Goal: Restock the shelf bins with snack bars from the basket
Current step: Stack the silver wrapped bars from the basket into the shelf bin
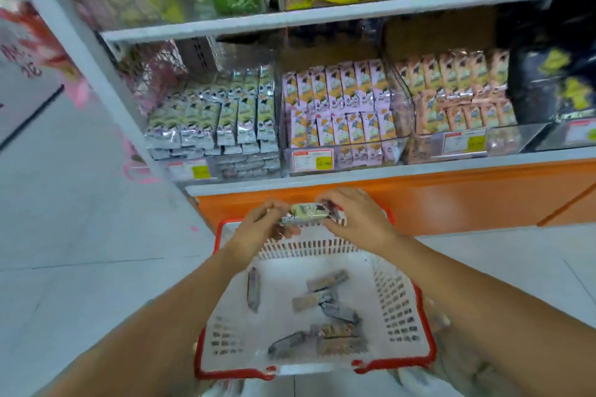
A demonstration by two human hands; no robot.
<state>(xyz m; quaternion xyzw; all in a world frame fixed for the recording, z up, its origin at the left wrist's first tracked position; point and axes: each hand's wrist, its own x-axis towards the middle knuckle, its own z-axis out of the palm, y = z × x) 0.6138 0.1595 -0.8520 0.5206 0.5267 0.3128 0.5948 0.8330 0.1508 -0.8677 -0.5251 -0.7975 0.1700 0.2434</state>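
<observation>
hands: left hand (258, 229) and right hand (358, 219) meet above the far rim of the basket (427, 325), fingers of each curled and pinching one end of the held bars (308, 214); the count is too blurred to tell.
where the goods are: green-and-silver wrappers, lying crosswise between the two hands, short of the shelf ledge (354, 172).
handling: likely light; the foil looks slick and crinkly, and a bar inside may snap if bent. a hold across the long sides seems safer than one on the crimped ends.
still to go: loose bars (338, 332) lie scattered on the basket floor, near the person.
bins: three clear bins stand on the far shelf, the green bin (222, 119) at left, the pink bin (342, 113) in the centre, the peach bin (458, 90) at right; the held wrappers look closest to the left one.
surface: a white ledge over an orange base (451, 200), with yellow price tags (312, 159) on the bin fronts.
room: a shop aisle with a pale tiled floor (80, 284); an upper shelf holds green and yellow bags, blurred.
</observation>
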